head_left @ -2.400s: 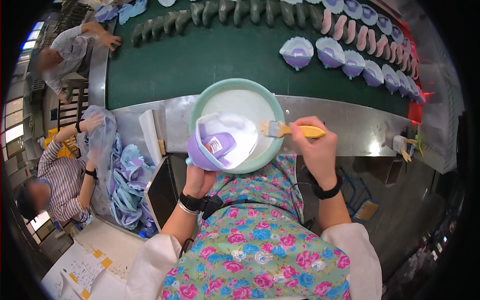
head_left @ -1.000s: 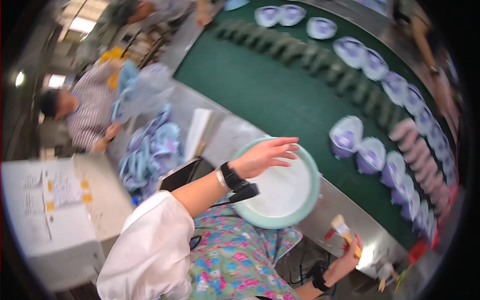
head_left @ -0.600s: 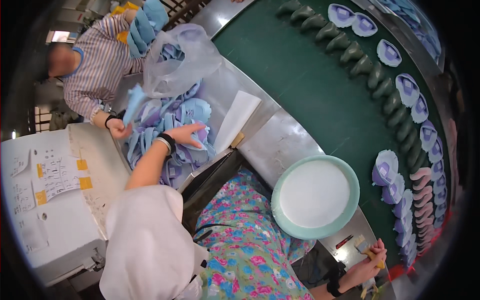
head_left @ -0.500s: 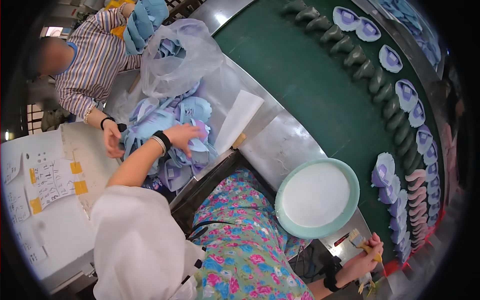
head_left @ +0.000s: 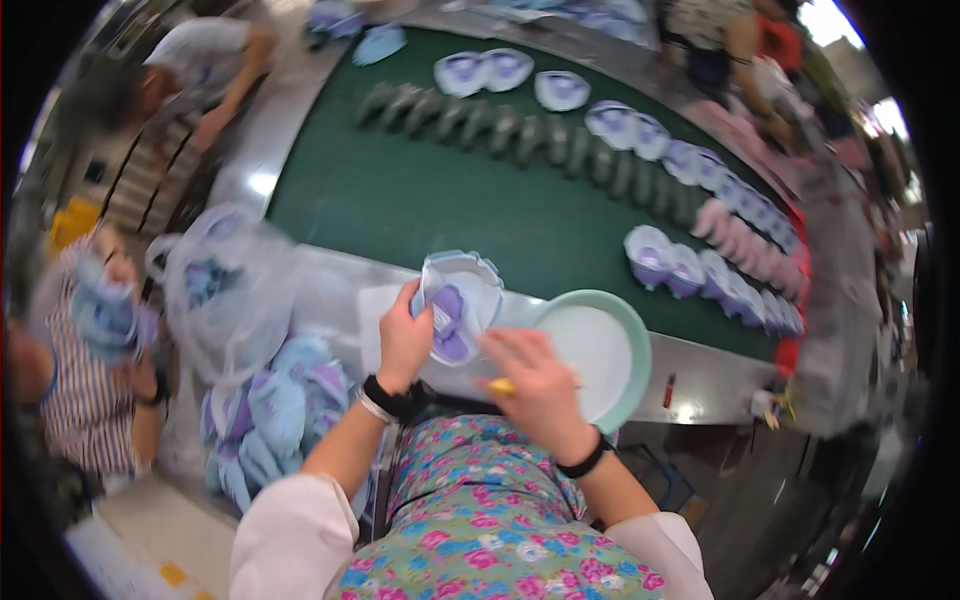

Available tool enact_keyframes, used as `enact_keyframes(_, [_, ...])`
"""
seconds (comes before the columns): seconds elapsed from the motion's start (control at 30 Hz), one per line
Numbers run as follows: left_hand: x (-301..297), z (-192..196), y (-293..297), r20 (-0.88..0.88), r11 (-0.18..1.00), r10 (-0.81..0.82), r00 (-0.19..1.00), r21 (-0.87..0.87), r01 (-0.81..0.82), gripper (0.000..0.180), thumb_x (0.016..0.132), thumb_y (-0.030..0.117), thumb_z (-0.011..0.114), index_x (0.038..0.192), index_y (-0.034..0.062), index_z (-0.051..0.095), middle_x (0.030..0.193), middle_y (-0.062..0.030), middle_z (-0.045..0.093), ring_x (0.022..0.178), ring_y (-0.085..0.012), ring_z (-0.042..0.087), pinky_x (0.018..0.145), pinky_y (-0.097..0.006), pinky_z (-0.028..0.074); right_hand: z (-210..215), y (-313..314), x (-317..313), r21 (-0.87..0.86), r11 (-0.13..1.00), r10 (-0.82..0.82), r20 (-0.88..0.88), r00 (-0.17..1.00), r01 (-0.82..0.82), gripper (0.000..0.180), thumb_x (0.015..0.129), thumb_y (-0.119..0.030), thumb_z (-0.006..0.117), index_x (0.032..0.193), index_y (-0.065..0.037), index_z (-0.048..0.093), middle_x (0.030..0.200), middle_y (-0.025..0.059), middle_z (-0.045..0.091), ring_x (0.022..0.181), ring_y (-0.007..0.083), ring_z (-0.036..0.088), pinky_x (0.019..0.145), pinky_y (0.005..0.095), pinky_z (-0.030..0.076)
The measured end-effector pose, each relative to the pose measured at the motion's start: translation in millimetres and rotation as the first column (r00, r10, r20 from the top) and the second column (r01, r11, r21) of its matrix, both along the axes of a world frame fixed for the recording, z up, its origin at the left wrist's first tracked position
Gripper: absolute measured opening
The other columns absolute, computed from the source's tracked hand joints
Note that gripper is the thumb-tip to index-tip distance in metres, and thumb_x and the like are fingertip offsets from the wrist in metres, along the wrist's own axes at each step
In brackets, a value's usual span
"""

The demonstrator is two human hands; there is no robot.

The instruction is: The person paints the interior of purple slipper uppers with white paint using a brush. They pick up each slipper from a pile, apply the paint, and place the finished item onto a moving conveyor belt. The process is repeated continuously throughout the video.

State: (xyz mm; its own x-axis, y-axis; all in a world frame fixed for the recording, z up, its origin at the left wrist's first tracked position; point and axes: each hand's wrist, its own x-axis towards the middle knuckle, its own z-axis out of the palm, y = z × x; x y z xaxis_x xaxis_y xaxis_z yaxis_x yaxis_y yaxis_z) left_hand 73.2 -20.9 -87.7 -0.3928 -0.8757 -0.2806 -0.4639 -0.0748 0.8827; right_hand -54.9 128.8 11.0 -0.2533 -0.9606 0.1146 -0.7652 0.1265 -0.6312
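Note:
My left hand (head_left: 403, 342) holds a light-blue and purple shoe upper (head_left: 452, 318) upright by its left edge, above the metal table edge. Its inside, pale with a purple part, faces me. Just right of it, my right hand (head_left: 540, 390) is closed round a brush (head_left: 502, 386); only its yellow handle shows, and the bristles are hidden or blurred. Behind that hand stands a pale green basin (head_left: 638, 345) of white liquid. Whether the brush touches the upper I cannot tell.
Left lies a pile of uppers (head_left: 280, 410) beside a clear plastic bag (head_left: 225, 290). A green conveyor surface (head_left: 350, 200) carries rows of uppers (head_left: 685, 270), dark foot-shaped forms (head_left: 540, 140) and pink ones (head_left: 750, 255). A co-worker in stripes (head_left: 85, 390) handles uppers. A red tool (head_left: 669, 390) lies right.
My left hand has left the pile and now holds one upper in front of me. My right hand has brought the brush from beyond the basin toward it. The view has turned right.

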Motion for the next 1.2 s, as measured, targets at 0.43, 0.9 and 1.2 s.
enact_keyframes(0.43, [46.1,48.6,65.8,-0.511,0.620,-0.623,0.592,0.139,0.773,0.086,0.084,-0.009,0.055,0.157,0.0043,0.011,0.158,-0.0193,0.029,0.145,-0.0326,0.033,0.114,-0.036,0.033,22.7,80.4,15.6,0.176,0.984,-0.058,0.422,0.905,-0.019,0.048,0.082,-0.014,0.074,0.128,-0.014,0.062,0.098,0.0118,0.065,0.090,0.0301,0.065,0.076,0.0384,0.054])
enact_keyframes(0.9, [107.5,48.9,130.9,-0.133,0.399,-0.895,0.425,0.186,0.898,0.032,0.088,0.008,0.061,0.120,0.0042,0.062,0.095,-0.0227,0.068,0.093,-0.0343,0.069,0.084,-0.035,0.052,-33.6,205.7,-60.7,-0.031,0.747,-0.663,0.041,0.747,0.665,0.014,0.086,-0.016,0.072,0.089,-0.002,0.071,0.092,0.0133,0.069,0.083,0.0312,0.063,0.073,0.0400,0.050])
enact_keyframes(1.2, [79.9,13.3,157.4,-0.317,0.710,-0.361,0.877,0.516,0.479,0.049,0.097,0.008,0.056,0.141,0.0086,0.035,0.124,-0.0027,0.053,0.115,-0.0114,0.051,0.096,-0.027,0.044,-149.3,215.5,-76.0,0.129,0.704,-0.691,0.349,0.632,0.698,0.016,0.078,-0.010,0.077,0.089,0.000,0.072,0.087,0.0156,0.070,0.076,0.0300,0.069,0.069,0.0344,0.054])
